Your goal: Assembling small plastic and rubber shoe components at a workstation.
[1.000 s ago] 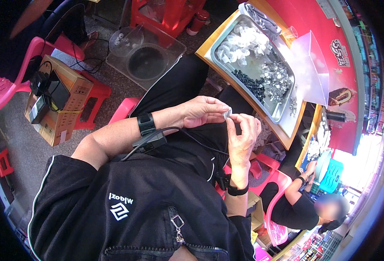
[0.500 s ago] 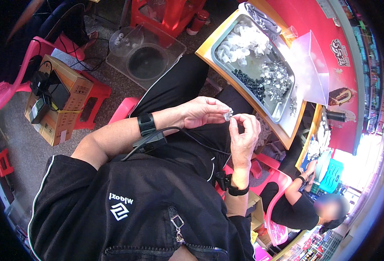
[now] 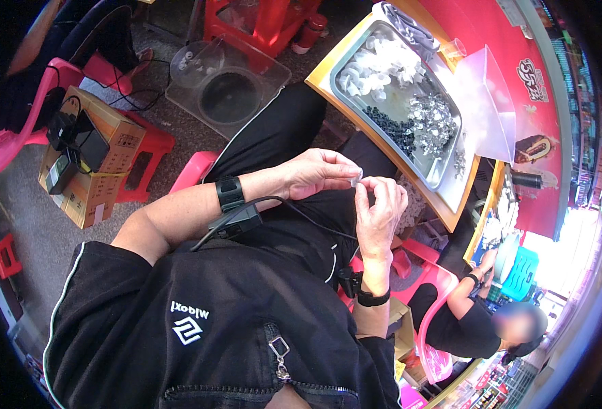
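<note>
In front of my body, my left hand [image 3: 320, 174] pinches a small whitish translucent piece [image 3: 357, 178] between thumb and fingertips. The fingertips of my right hand [image 3: 381, 211] close on the same piece from the other side. It looks like plastic, but it is too small and covered to name. Beyond my hands a metal tray [image 3: 444, 178] lies on the table, holding white translucent parts [image 3: 383, 65], small black parts [image 3: 391, 129] and shiny clear or silvery parts [image 3: 432, 126] in separate heaps.
A grey cloth [image 3: 410, 31] and a translucent bin [image 3: 488, 102] sit by the tray on the wooden table [image 3: 447, 217]. At left a cardboard box [image 3: 100, 157] rests on a red stool [image 3: 141, 160]. A co-worker [image 3: 458, 330] sits at right near a turquoise basket [image 3: 521, 274].
My right hand has turned slightly, its fingertips moving a little left and closer to my left fingertips around the piece. My left hand stays nearly in place.
</note>
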